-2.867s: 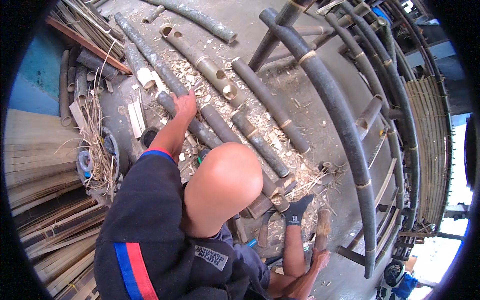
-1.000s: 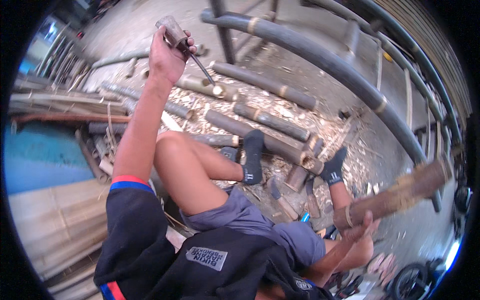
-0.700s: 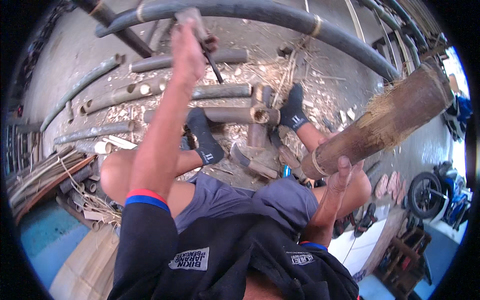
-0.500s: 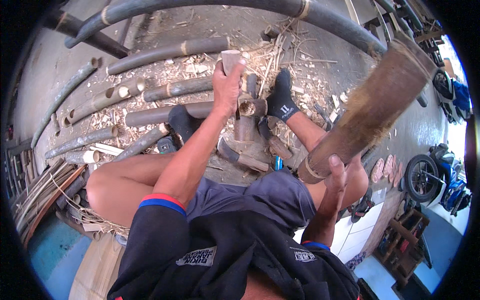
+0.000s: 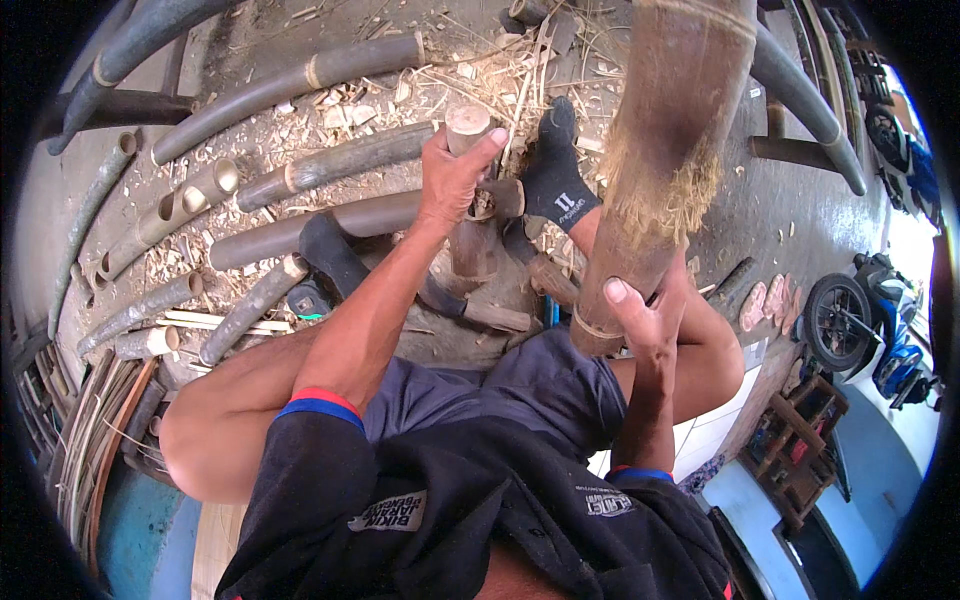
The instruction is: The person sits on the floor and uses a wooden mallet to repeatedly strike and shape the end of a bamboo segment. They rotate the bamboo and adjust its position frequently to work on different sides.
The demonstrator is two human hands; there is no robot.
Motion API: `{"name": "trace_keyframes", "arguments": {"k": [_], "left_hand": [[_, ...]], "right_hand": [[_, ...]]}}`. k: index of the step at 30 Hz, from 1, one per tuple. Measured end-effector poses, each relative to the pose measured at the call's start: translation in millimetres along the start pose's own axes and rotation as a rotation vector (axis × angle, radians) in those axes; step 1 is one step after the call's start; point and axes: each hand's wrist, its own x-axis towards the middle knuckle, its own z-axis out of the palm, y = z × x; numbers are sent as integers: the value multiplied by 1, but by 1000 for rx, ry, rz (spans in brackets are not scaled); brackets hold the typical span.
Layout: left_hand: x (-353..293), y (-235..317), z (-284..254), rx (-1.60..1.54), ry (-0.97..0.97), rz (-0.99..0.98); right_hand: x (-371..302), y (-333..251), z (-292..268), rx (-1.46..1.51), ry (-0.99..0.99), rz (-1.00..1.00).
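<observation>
1. My left hand (image 5: 455,180) is closed around a short wooden handle (image 5: 466,128), just left of my dark sock (image 5: 553,180); the tool's working end is hidden, possibly a chopper.
2. My right hand (image 5: 640,320) grips the lower end of a thick bamboo piece (image 5: 660,170), thumb over the rim, just right of that sock.
3. The bamboo leans tall above my shin; if my grip loosens it may tip onto my foot.
4. Any swing of the tool lands close to the sock, so a glance off could hit my toes.
5. The frayed fibres on the bamboo could splinter into my palm.
</observation>
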Motion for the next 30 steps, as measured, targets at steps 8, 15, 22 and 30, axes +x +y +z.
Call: {"name": "trace_keyframes", "arguments": {"k": [8, 15, 22, 30], "left_hand": [[1, -3, -3, -45, 49, -18], [-1, -11, -9, 23, 70, 24], [-9, -23, -10, 163, 91, 83], [-19, -31, -16, 55, 120, 57]], "right_hand": [[23, -6, 9, -172, -48, -119], [42, -46, 15, -262, -66, -166], [61, -50, 24, -945, -253, -214], [68, -49, 28, -817, -155, -534]]}}
